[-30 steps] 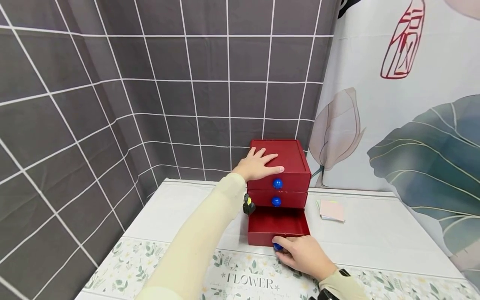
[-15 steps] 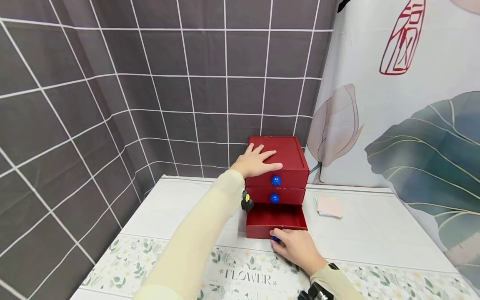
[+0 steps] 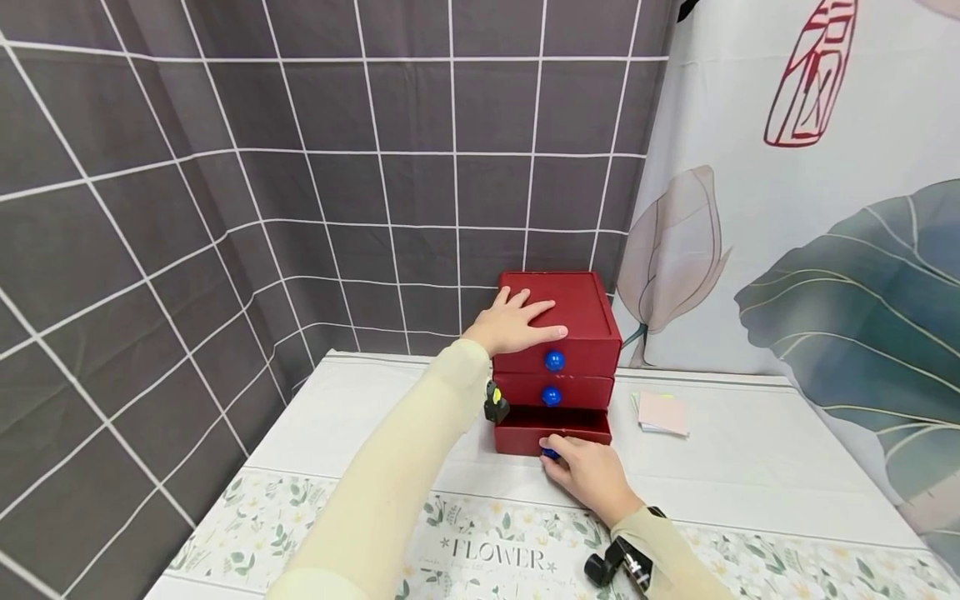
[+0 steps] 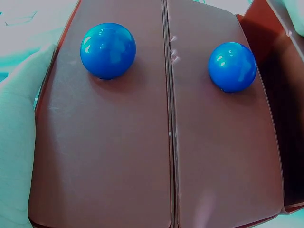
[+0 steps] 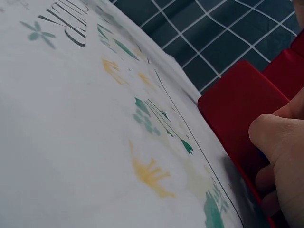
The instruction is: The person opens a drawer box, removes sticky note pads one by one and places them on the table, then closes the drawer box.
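Observation:
A red box of stacked drawers (image 3: 592,312) stands at the back of the table, each front fitted with a round blue knob. My left hand (image 3: 513,327) rests on its top with fingers spread. The bottom drawer (image 3: 517,440) is partly out, and no object shows in its visible part. My right hand (image 3: 592,475) pinches the bottom knob (image 3: 551,454), which its fingers mostly cover. In the left wrist view the top knob (image 4: 108,51) and the middle knob (image 4: 232,67) show on closed fronts. The right wrist view has my thumb and curled fingers (image 5: 280,137) against the red drawer front (image 5: 237,99).
A small stack of pastel paper notes (image 3: 662,414) lies right of the drawer box. A white tablecloth (image 3: 750,450) with a floral band covers the table. Behind stand a dark grid-patterned curtain (image 3: 405,192) and a white leaf-printed one (image 3: 787,250).
The bottom drawer has slid inward, with my right hand moving toward the box along with its knob. My left hand stays on top. The view has shifted slightly.

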Demonstrator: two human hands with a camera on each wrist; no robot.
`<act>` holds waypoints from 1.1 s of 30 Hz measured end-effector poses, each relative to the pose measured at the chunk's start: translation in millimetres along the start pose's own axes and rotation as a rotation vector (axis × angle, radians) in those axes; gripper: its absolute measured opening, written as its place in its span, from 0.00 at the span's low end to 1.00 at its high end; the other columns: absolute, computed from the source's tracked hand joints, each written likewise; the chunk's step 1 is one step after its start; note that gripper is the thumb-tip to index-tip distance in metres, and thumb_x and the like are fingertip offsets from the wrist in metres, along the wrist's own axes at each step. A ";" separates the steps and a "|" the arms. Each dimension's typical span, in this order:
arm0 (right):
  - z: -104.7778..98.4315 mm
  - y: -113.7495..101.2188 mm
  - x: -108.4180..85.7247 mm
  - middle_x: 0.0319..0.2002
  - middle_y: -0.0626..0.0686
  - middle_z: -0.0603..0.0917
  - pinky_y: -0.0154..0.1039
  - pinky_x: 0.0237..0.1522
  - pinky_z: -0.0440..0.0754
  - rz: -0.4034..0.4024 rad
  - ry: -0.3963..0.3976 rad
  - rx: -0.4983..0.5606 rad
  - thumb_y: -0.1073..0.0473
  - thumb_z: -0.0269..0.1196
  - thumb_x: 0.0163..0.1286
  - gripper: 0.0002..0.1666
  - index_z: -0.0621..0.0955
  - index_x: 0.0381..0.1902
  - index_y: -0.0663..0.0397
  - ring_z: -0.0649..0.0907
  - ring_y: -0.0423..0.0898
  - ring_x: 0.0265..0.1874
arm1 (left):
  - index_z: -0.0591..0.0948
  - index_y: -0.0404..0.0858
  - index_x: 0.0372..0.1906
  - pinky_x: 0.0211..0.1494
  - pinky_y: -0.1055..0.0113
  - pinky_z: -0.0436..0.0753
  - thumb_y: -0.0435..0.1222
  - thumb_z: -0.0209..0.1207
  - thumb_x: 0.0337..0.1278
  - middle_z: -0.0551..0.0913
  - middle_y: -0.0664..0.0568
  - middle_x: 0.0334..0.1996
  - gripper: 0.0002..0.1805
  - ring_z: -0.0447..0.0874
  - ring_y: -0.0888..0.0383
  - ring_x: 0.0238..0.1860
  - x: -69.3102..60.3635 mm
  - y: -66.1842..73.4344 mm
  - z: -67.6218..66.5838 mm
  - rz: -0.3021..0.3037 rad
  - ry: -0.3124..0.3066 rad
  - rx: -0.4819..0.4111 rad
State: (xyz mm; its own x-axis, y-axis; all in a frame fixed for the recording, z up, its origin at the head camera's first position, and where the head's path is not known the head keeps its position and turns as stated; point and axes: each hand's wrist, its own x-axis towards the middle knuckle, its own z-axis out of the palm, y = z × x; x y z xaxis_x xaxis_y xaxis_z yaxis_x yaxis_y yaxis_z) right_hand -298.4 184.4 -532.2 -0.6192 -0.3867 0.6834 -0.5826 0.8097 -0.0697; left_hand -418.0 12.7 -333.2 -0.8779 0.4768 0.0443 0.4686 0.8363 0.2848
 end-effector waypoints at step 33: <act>20.3 13.8 15.0 0.37 0.43 0.90 0.43 0.33 0.86 0.174 0.003 0.056 0.56 0.75 0.61 0.16 0.85 0.46 0.38 0.88 0.43 0.33 | 0.58 0.63 0.79 0.71 0.38 0.66 0.72 0.45 0.59 0.50 0.50 0.81 0.44 0.36 0.42 0.81 -1.5 0.9 -2.6 0.002 -0.012 0.006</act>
State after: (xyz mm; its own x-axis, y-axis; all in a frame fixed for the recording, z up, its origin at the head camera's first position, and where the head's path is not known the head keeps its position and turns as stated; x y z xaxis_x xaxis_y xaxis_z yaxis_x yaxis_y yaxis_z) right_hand -326.5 180.8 -537.7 -0.7119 -0.2413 0.6595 -0.4949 0.8387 -0.2274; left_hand -416.5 12.1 -330.5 -0.8757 0.4817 0.0338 0.4711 0.8367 0.2794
